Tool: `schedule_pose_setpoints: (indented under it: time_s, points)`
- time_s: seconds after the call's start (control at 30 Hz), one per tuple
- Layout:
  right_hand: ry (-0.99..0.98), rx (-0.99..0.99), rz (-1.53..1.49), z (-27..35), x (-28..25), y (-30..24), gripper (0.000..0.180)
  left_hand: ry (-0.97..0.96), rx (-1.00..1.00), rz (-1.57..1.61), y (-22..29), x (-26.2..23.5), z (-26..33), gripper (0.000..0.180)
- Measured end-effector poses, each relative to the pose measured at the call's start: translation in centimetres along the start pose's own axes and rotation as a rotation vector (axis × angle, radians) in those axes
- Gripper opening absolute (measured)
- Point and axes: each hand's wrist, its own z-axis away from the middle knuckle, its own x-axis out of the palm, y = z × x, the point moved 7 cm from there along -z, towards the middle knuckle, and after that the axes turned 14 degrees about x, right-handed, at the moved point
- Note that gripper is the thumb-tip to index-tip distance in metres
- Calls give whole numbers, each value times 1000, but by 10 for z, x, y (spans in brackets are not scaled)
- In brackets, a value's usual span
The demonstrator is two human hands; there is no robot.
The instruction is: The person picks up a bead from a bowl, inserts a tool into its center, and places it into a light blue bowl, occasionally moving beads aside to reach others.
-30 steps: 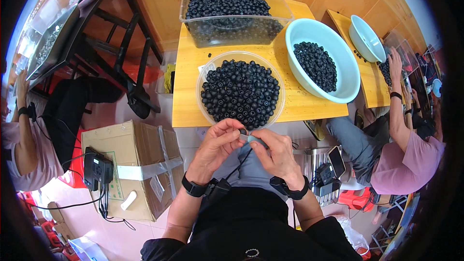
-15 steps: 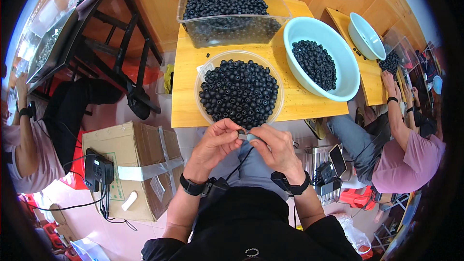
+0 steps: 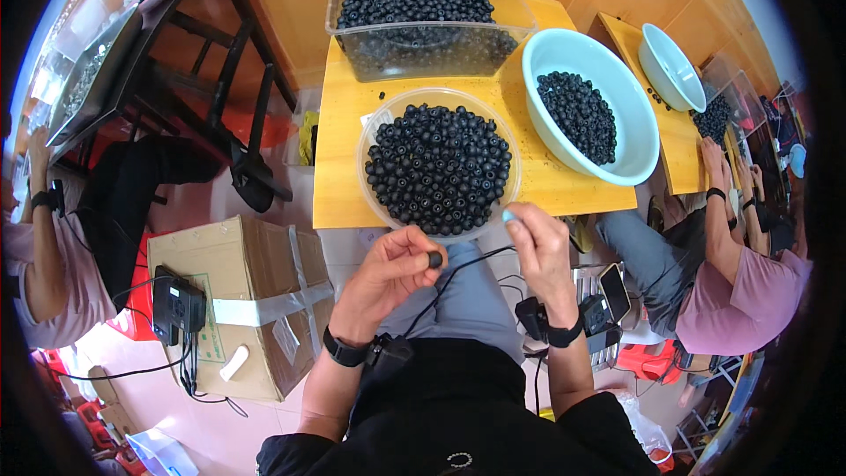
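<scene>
Yellow tabletop (image 3: 555, 196) beneath the round tub (image 3: 495, 119), and just nearside of that tub the left hand (image 3: 388, 263) pinched one black bead (image 3: 435, 259), the right hand (image 3: 540, 249) gripped a light-blue piece (image 3: 508, 215) off its near-right edge, and a slipping fingertip might have dropped the bead.

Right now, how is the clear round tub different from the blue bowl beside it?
The round tub is see-through; the blue bowl isn't. Black beads spread nearly wall to wall in the tub, but leave much of the bowl bare. Both are round and stand on the yellow table.
</scene>
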Motion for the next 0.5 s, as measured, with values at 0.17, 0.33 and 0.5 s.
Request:
schedule_pose_setpoints:
  time_s: [0.17, 0.33, 0.5]
  points:
    - [-156, -39, -76, 14, 19, -18, 13, 82, -26, 18, -7, -6, -6, 13]
    - [-284, -66, -66, 20, 30, -32, 12, 110, 1, 29, -8, -13, -5, 14]
    - [-279, -79, -27, 20, 31, -32, 15, 111, -11, 30, -9, -11, -5, 15]
